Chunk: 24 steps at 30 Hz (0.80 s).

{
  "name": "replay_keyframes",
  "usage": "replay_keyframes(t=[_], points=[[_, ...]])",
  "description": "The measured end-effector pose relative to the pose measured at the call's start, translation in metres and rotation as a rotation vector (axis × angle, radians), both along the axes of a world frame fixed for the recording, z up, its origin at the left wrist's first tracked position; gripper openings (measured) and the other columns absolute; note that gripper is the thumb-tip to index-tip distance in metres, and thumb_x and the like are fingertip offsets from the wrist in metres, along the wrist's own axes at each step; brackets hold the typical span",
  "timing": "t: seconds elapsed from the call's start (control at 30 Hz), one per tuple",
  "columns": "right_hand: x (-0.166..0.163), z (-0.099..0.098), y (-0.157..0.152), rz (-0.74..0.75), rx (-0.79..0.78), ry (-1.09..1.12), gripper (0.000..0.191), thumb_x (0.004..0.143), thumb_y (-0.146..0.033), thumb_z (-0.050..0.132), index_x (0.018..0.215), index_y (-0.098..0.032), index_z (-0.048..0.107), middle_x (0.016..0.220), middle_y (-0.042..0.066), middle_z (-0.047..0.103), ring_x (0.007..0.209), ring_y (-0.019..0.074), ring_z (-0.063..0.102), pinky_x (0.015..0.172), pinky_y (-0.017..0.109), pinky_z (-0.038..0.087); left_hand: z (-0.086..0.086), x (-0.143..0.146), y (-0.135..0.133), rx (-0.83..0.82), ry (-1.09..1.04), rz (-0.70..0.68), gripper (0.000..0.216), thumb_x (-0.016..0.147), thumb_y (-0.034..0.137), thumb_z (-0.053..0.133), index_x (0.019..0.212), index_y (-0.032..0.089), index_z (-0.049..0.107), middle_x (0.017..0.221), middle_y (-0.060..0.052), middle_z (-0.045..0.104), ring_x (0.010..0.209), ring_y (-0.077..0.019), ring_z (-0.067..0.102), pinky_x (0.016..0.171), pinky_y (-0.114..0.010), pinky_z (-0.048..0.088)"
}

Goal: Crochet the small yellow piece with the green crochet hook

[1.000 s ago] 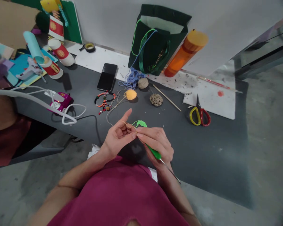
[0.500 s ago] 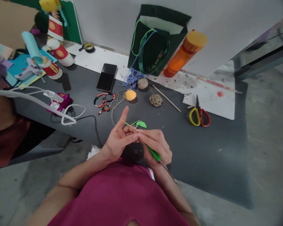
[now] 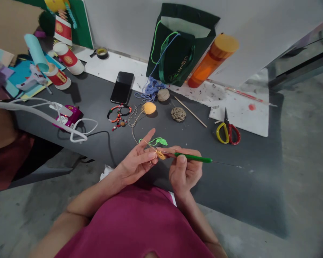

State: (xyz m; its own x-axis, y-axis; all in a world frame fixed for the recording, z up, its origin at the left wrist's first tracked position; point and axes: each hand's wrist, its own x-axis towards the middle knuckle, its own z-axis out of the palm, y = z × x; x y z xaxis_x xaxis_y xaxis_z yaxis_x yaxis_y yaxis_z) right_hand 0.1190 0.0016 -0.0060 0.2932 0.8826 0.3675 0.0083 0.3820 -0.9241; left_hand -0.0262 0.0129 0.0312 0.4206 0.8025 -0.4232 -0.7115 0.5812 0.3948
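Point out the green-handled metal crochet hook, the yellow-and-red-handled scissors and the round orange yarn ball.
Green-handled metal crochet hook [image 3: 193, 157]: head view, on the green handle.
Yellow-and-red-handled scissors [image 3: 217, 133]: head view, on the yellow loop.
Round orange yarn ball [image 3: 149, 108]: head view, on its middle.

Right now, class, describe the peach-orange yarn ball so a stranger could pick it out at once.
From the dark green bag against the white wall, come down onto the dark grey table. The smooth peach-orange yarn ball is the nearest of three small bundles to the person's left hand. Unlike the tan ball and coiled tan knot, it is bright and trails a pale cord.
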Motion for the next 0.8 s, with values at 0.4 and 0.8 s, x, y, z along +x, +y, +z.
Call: replay_keyframes(t=[0.4, 0.8], points=[[-0.003, 0.007, 0.008, 0.249, -0.166, 0.336, 0.01, 0.096, -0.038, 0.063, 0.095, -0.029, 0.067, 0.077, -0.002, 0.077, 0.069, 0.0168, 0.074, 0.067, 0.034, 0.06, -0.005, 0.0, -0.003, 0.129, 0.032, -0.002, 0.075, 0.07, 0.018, 0.09, 0.14, 0.028, 0.064, 0.077, 0.004, 0.067, 0.069, -0.0069, 0.061, 0.072, -0.019, 0.05], [0.0, 0.017, 0.011, 0.232, 0.2, -0.158, 0.026, 0.096, -0.016, 0.06, 0.114, -0.03, 0.072, 0.096, 0.002, 0.083, 0.085, 0.0206, 0.078, 0.074, 0.04, 0.06, -0.004, 0.003, -0.003, 0.261, 0.338, 0.16, 0.068, 0.071, 0.022, 0.091, 0.135, 0.025, 0.068, 0.079, 0.003, 0.07, 0.074, -0.0089, 0.064, 0.077, -0.023, 0.052]])
